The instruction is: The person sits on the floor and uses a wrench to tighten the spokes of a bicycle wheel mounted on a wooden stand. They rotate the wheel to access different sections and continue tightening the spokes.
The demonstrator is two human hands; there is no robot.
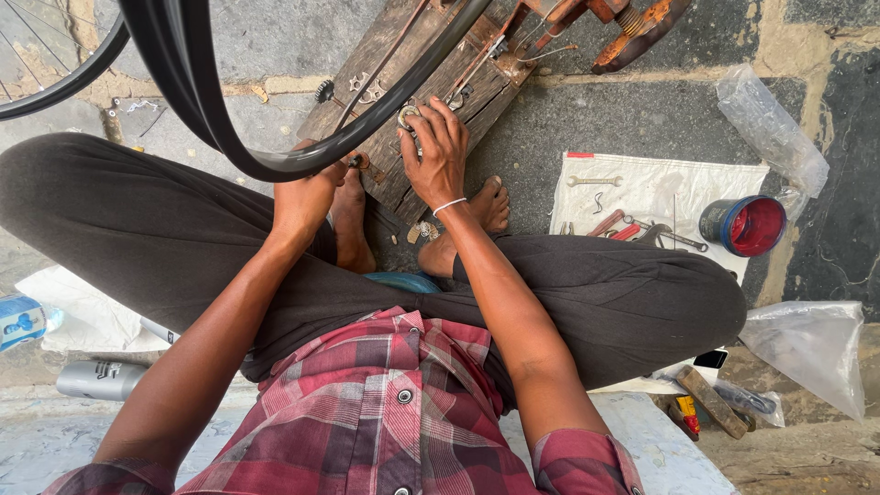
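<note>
A black bicycle wheel rim (197, 92) with thin spokes curves across the top of the head view. My left hand (307, 197) grips its lowest part, just above my bare feet. My right hand (435, 151) rests on a worn wooden board (477, 92), fingers closed around a small round metal tool (408, 115) at the rim's edge. A white band circles my right wrist. I sit cross-legged in dark trousers and a red checked shirt.
A white cloth (660, 188) at right carries a spanner, pliers and other small tools. A blue tin with red inside (747, 225) stands beside it. Clear plastic bags (807, 344) lie at right. A grey can (101, 378) and a bottle (23, 321) lie at left.
</note>
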